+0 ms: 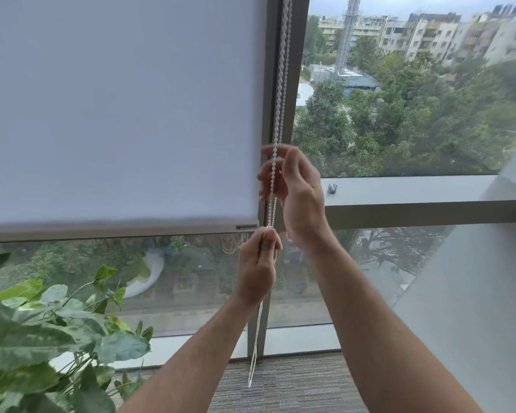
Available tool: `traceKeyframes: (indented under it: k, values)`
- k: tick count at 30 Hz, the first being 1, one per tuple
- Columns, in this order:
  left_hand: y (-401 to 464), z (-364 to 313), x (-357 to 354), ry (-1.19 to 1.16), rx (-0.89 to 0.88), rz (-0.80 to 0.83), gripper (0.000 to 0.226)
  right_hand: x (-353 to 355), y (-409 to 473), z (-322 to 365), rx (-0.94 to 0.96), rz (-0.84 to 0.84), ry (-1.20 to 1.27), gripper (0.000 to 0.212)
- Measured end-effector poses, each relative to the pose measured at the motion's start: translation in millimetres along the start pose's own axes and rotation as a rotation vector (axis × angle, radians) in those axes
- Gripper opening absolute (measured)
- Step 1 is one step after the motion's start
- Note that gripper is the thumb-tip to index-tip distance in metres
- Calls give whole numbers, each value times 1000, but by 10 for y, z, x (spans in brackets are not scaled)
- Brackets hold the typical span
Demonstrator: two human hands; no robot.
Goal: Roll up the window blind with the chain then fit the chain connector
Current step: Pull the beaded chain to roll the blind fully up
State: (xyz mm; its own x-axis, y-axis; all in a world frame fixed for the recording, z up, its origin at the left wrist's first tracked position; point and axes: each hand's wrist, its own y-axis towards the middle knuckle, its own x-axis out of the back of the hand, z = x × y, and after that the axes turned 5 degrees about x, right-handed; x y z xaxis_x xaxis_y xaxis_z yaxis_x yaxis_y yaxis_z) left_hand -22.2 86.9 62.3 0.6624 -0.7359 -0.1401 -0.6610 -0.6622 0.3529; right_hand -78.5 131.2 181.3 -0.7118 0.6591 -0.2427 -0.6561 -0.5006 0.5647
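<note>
A white roller blind [116,108] covers the upper left window pane, its bottom bar [113,229] level with the grey sill. A white beaded chain [282,84] hangs down the window frame post beside the blind's right edge. My left hand [258,263] is closed around the chain below the bottom bar, and the chain's loose end [255,353] dangles under it toward the floor. My right hand [295,186] is higher up, fingers curled loosely about the chain strands; whether it grips them is unclear. No chain connector is visible.
A leafy green plant [42,332] stands at the lower left. A small metal fitting [332,188] sits on the grey window ledge [414,192] to the right. Grey carpet [280,383] lies below. A second blind's edge [474,293] slants in at the right.
</note>
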Motion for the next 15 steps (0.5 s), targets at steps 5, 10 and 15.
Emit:
traceKeyframes:
  k: [5, 10, 15]
  values:
    - [13, 33, 22, 26, 45, 6, 35, -324, 208, 160, 56, -83, -43, 37]
    - [-58, 109, 91, 52, 51, 72, 42, -323, 80, 2, 143, -93, -70, 40]
    - [-141, 256, 267, 10, 94, 167, 36, -280, -151, -160, 145, -121, -110, 39]
